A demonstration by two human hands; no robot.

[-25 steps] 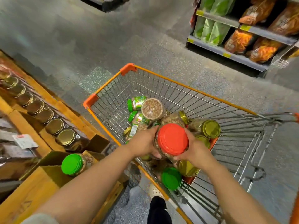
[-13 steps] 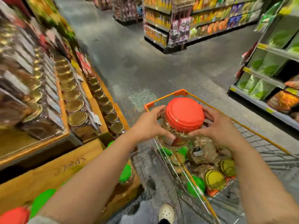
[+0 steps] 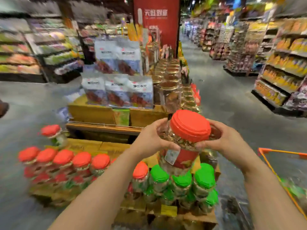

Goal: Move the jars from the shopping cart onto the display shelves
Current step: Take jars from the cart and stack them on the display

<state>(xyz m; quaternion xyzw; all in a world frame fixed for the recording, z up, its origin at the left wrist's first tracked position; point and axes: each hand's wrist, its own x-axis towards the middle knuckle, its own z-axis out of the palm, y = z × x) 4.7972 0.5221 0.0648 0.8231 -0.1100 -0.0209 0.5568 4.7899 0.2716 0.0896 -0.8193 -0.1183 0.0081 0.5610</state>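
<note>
Both hands up in front of the chest, a clear jar [image 3: 181, 146] clasped between them. Left hand [image 3: 150, 138] wraps the jar's left shoulder, fingers curled round the far side, thumb on the near side below the lid. Right hand [image 3: 227, 140] grips the opposite shoulder the same way. Jar stands upright, tilted slightly toward the camera; red lid [image 3: 190, 126] on, red label band lower down with a small white sticker. Contents brownish, blurred, not identifiable.

Jar is in the air, touching nothing but the hands. Directly beneath it: green-lidded jars [image 3: 182, 180] packed close on the wooden display shelves [image 3: 93, 112]. Below the left hand and forearm: one red-lidded jar just beside the green ones. Further left of the left hand: row of red-lidded jars [image 3: 64, 159], lids touching or nearly so, with one more red-lidded jar [image 3: 50, 131] standing apart behind the row.

Beyond the hands: higher tier of the same display, stacked bags [image 3: 118, 90] with pale tops and reddish contents, gold-lidded jars [image 3: 171, 80] in columns to their right. Red sign [image 3: 157, 22] above that.

Right of the right forearm, low: orange rim of the shopping cart [image 3: 282, 152], only a corner in view. Aisle shelving either side, motion-blurred. Grey floor [image 3: 229, 100].
</note>
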